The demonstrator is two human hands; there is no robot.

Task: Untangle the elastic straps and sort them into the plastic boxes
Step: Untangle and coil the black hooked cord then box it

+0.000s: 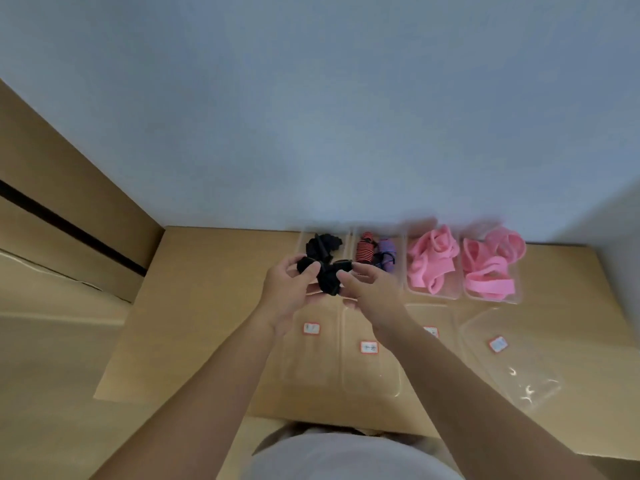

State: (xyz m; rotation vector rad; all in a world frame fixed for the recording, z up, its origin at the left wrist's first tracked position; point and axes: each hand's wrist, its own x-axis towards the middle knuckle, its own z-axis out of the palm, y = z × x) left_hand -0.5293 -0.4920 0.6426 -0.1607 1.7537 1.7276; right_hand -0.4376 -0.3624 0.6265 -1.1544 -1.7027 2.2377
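Item: black tangled bundle of elastic straps (325,277), held in the air over the tan cardboard work surface (207,306), just in front of the far-left clear plastic box (301,239), between both hands. Left hand (285,292): thumb and fingers curled and clamped on the bundle's left lobe. Right hand (372,292): thumb and forefinger pinched on the bundle's right end, the other fingers loosely apart. Far row, left to right: the far-left box, holding loose black straps (322,245); a second clear plastic box (398,273) with red-and-black striped and purple straps; two clear plastic boxes of pink straps (433,296). Near row: clear labelled plastic trays (374,375), nothing seen in them (boxes or lids, cannot tell which). Step in hand, as judged: the untangling of the black bundle, not its sorting. Next move calls for: a steady hold by one hand while the other draws a single loop free, slowly, since elastic stretches and tightens a knot when pulled hard; then release into the box that already holds black straps
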